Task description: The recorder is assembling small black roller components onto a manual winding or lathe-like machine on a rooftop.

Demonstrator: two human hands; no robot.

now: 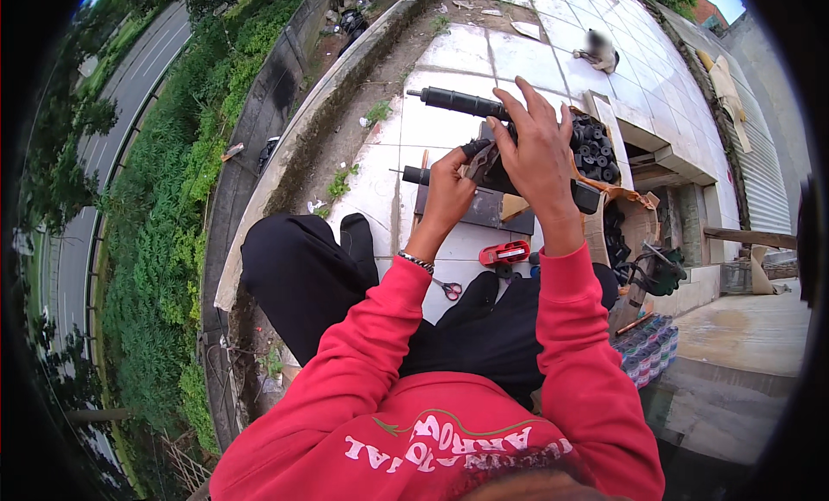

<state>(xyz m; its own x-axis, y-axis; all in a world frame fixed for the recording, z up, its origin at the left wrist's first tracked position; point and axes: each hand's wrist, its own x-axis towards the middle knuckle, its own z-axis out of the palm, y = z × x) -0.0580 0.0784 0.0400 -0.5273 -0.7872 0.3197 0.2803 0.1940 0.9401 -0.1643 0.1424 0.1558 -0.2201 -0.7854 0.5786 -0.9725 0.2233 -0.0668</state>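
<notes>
My left hand [451, 190] is closed round a dark metal piece [485, 162]; its exact kind is hard to make out behind the fingers. Close by on the right, my right hand [537, 147] has its fingers stretched up and apart, with the thumb beside that piece. A black ribbed cylinder [458, 102] with a thin rod at its left end lies level just beyond the fingertips. Lower down, a second black cylinder [414, 174] with a thin rod shows behind my left hand. Beneath both hands is a dark flat-sided block [488, 210], partly covered.
Right of my hands, a container holds many black round parts [594, 147]. A red tool [504, 252] and scissors [449, 289] lie between my legs. Stacked coloured cans [648, 350] stand at right. A low wall edge [294, 147] runs along the left. A pale animal [600, 56] lies on the tiles.
</notes>
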